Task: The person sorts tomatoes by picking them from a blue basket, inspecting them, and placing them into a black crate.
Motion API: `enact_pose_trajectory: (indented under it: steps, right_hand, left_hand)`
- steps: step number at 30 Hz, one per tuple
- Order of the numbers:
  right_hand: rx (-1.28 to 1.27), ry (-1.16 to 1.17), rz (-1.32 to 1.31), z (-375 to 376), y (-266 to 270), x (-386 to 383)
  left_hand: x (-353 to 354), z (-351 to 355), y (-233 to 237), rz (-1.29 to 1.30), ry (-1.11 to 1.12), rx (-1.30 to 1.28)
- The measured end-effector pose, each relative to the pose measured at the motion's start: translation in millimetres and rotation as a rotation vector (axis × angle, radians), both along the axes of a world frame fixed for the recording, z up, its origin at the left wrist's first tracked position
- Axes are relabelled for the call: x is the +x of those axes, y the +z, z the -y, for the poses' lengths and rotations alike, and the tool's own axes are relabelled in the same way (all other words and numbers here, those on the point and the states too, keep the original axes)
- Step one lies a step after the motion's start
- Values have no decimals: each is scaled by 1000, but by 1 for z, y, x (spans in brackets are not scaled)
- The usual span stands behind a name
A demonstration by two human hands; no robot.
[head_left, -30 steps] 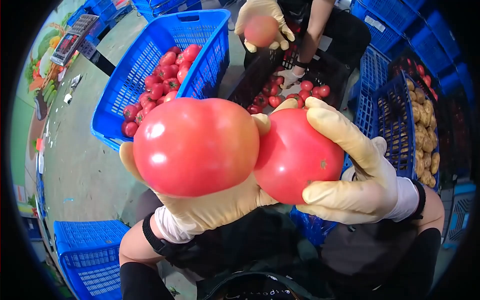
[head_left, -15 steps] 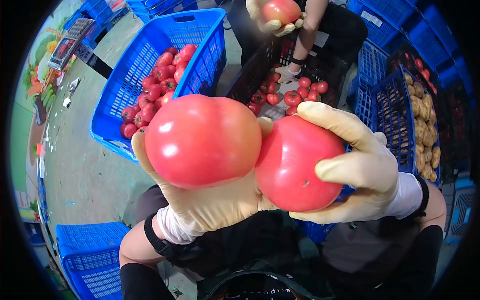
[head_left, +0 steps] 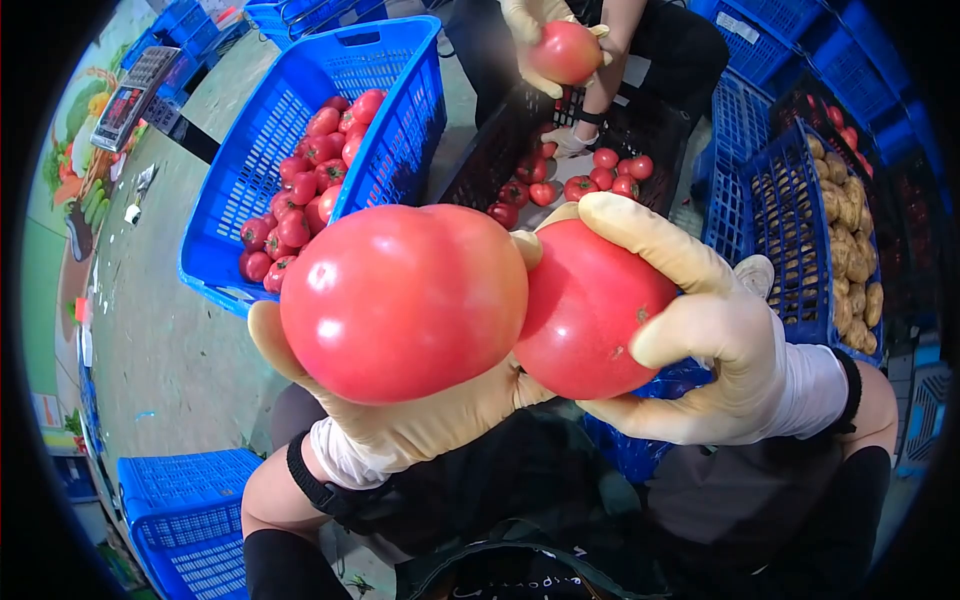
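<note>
My left hand [head_left: 420, 425], in a cream rubber glove, cups a big pink-red tomato [head_left: 400, 300] close to the camera. My right hand [head_left: 720, 340], gloved the same, grips a second large tomato [head_left: 585, 310] that touches the first. Both are held up in front of my chest, above my knees. Across from me another person's gloved hand [head_left: 530, 20] holds a smaller tomato [head_left: 565, 50] over a black crate [head_left: 500, 150] with several small tomatoes.
A blue crate [head_left: 400, 110] holding several red tomatoes stands on the concrete floor at the upper left. A blue crate of potatoes [head_left: 790, 240] stands at the right. An empty blue crate [head_left: 185, 510] lies at the lower left. A scale [head_left: 130, 85] sits far left.
Both tomatoes shifted slightly in my hands, and the right one turned a little. The other person's hand raised its tomato, then brought it down a bit.
</note>
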State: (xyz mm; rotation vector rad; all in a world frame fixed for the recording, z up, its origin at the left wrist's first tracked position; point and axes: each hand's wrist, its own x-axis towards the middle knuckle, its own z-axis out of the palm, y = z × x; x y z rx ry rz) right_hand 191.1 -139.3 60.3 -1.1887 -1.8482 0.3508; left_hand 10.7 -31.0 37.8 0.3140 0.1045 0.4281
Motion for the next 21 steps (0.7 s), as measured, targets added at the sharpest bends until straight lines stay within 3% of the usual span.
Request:
enact_pose_trajectory:
  steps: [2, 6, 8, 15, 21]
  right_hand:
    - [-13, -12, -70, -1, 0, -1]
    - [47, 5, 79, 2, -1, 3]
    - [57, 18, 133, 1, -2, 5]
    - [19, 32, -20, 0, 9, 4]
    - [1, -6, 16, 0, 16, 4]
  left_hand:
    - [0, 1, 1, -38, -7, 32]
    - [0, 0, 0, -8, 23, 33]
    - [-3, -3, -4, 183, -49, -11]
    - [-4, -6, -4, 29, -10, 29]
    - [-1, -4, 3, 240, -90, -235]
